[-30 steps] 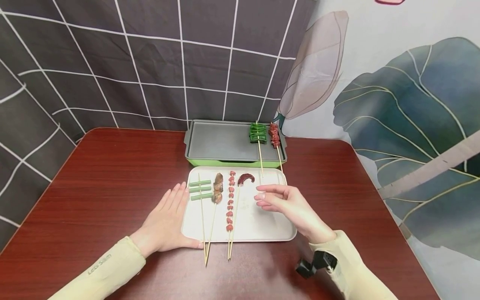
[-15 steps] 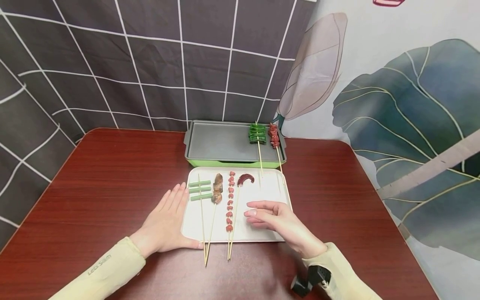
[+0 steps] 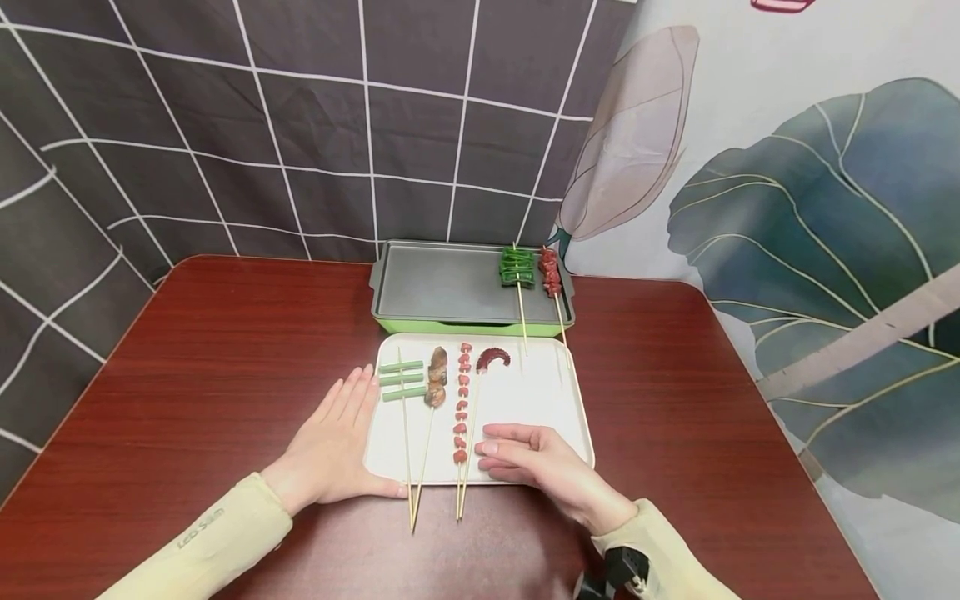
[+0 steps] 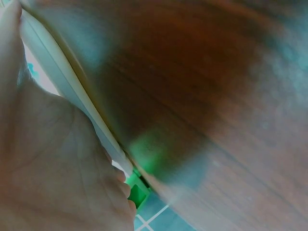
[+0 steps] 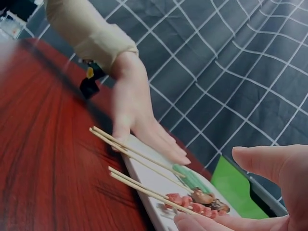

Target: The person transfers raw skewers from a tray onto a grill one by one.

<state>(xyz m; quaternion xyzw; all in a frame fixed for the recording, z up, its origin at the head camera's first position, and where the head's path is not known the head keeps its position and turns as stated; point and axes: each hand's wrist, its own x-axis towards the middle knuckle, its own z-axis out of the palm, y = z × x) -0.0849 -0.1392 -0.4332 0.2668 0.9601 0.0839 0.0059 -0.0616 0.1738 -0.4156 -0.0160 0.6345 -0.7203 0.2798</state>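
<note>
My left grip lies straight-fingered along the left edge of the white tray. My right grip, thumb and fingers apart, is over the tray's near part, just right of the curled dark-red skewer and red-chunk skewer. The grill stands beyond, on the bench.

A white rectangular tray with rounded corners lies flat, the left hand at its left edge. On it, near the right hand's fingertips, lie a wooden skewer bearing a dark red, ridged, curled piece and another threaded with small red chunks, their bare ends converging beyond the tray's near edge.
</note>
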